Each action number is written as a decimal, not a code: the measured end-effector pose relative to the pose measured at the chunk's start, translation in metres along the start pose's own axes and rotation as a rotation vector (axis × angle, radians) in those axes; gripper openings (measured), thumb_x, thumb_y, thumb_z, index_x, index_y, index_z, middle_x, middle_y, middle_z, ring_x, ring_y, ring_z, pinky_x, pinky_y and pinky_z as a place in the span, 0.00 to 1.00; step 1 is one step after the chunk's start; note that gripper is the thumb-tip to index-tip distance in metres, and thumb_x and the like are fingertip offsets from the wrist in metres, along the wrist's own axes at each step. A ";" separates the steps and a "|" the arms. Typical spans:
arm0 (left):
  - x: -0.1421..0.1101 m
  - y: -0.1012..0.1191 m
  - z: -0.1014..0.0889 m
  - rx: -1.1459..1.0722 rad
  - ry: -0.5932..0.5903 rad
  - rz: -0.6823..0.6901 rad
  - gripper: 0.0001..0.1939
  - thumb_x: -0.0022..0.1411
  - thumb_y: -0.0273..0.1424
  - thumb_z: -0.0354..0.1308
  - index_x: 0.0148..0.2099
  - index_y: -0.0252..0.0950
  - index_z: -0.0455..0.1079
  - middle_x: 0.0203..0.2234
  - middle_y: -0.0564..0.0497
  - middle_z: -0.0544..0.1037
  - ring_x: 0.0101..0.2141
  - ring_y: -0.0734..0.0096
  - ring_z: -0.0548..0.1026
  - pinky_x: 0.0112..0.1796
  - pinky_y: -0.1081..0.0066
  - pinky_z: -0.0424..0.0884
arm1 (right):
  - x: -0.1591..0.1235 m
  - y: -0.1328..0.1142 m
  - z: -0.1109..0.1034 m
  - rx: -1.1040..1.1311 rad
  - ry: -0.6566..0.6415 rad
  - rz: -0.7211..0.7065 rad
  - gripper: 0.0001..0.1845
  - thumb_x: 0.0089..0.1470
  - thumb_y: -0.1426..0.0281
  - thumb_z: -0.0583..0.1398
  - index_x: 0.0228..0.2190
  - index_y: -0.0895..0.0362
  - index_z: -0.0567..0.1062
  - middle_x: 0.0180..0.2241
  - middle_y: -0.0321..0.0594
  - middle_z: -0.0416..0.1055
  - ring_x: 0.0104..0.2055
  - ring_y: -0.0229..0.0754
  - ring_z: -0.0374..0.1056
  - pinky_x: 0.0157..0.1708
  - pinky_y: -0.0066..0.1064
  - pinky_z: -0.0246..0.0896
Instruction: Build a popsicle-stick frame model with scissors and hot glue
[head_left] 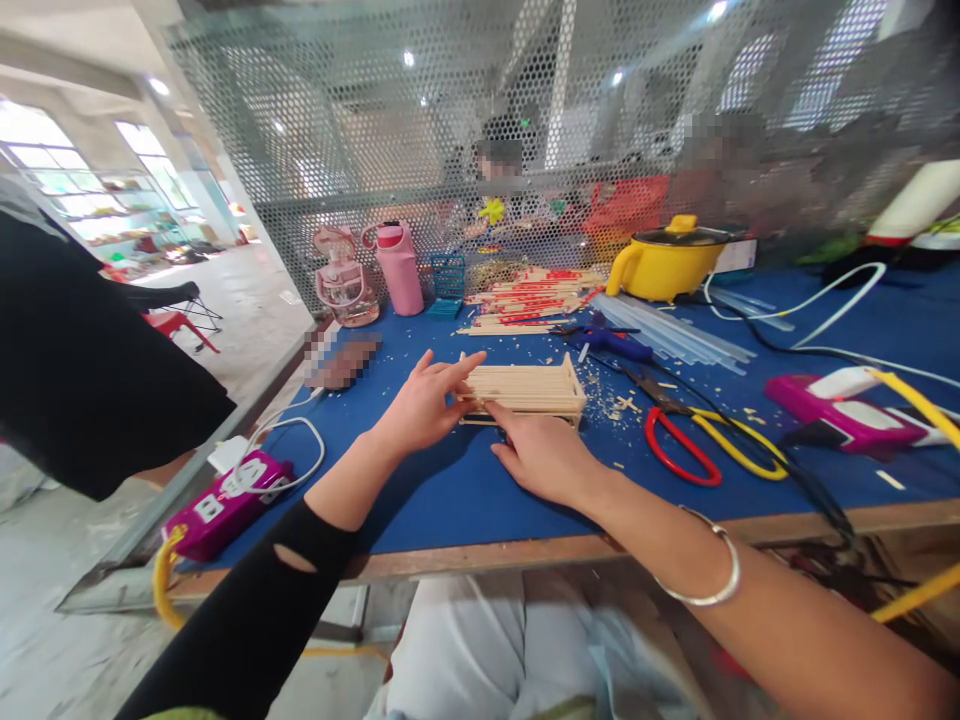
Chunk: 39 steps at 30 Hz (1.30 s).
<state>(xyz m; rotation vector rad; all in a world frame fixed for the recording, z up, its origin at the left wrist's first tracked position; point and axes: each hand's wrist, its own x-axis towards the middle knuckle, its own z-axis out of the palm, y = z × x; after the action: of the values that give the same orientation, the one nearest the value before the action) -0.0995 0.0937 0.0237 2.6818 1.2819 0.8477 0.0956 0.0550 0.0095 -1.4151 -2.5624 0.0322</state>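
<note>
A small bed-shaped model of pale wooden sticks (525,385) lies on the blue tabletop in front of me, with a raised end frame at its right. My left hand (427,402) grips its left end, thumb on the near side and a finger reaching over the top, the other fingers spread. That end is partly hidden by the hand. The index finger of my right hand (547,455) is stretched out and touches the model's near left edge. The right thumb stands apart from it, and nothing shows in that hand.
Scissors (686,440), a blue glue gun (615,342) and wood scraps lie right of the model. Behind are piled sticks (525,300), clear glue sticks (675,330), a yellow pot (671,265) and a pink bottle (401,270). Purple power strips (225,508) flank the workspace. A person stands left.
</note>
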 end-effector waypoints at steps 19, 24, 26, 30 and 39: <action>-0.012 -0.002 -0.001 -0.092 0.088 -0.015 0.40 0.54 0.31 0.60 0.66 0.42 0.46 0.51 0.46 0.72 0.54 0.61 0.66 0.57 0.53 0.55 | -0.001 0.000 0.000 0.031 0.011 0.028 0.30 0.56 0.66 0.53 0.60 0.58 0.56 0.36 0.45 0.77 0.35 0.47 0.73 0.31 0.33 0.60; -0.023 0.001 0.005 -0.297 0.204 -0.309 0.40 0.51 0.30 0.62 0.64 0.38 0.50 0.37 0.51 0.75 0.39 0.68 0.73 0.46 0.63 0.68 | -0.003 0.001 0.001 0.083 0.036 0.011 0.30 0.56 0.67 0.53 0.59 0.57 0.58 0.38 0.42 0.77 0.35 0.44 0.72 0.30 0.31 0.58; -0.023 0.004 0.010 -0.373 0.233 -0.389 0.39 0.51 0.28 0.61 0.64 0.38 0.50 0.34 0.52 0.74 0.36 0.71 0.73 0.43 0.66 0.70 | -0.004 0.001 0.003 0.095 0.046 0.008 0.30 0.55 0.68 0.54 0.59 0.57 0.59 0.36 0.41 0.77 0.34 0.44 0.72 0.30 0.31 0.58; -0.020 0.009 0.016 -0.486 0.251 -0.495 0.42 0.49 0.26 0.62 0.64 0.36 0.49 0.32 0.53 0.74 0.34 0.72 0.73 0.39 0.68 0.71 | -0.007 0.002 -0.001 0.124 0.236 -0.010 0.23 0.56 0.69 0.53 0.54 0.57 0.66 0.34 0.40 0.76 0.33 0.41 0.70 0.32 0.30 0.59; -0.018 0.007 0.020 -0.558 0.198 -0.527 0.46 0.46 0.25 0.64 0.65 0.33 0.46 0.29 0.55 0.72 0.29 0.75 0.72 0.36 0.71 0.70 | 0.059 0.005 -0.041 0.086 0.138 -0.119 0.18 0.43 0.57 0.63 0.35 0.54 0.78 0.36 0.42 0.72 0.39 0.45 0.66 0.36 0.31 0.57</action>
<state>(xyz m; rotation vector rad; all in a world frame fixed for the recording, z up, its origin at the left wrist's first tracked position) -0.0936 0.0797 0.0009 1.7624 1.4225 1.1811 0.0773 0.1037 0.0593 -1.1896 -2.4955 0.0247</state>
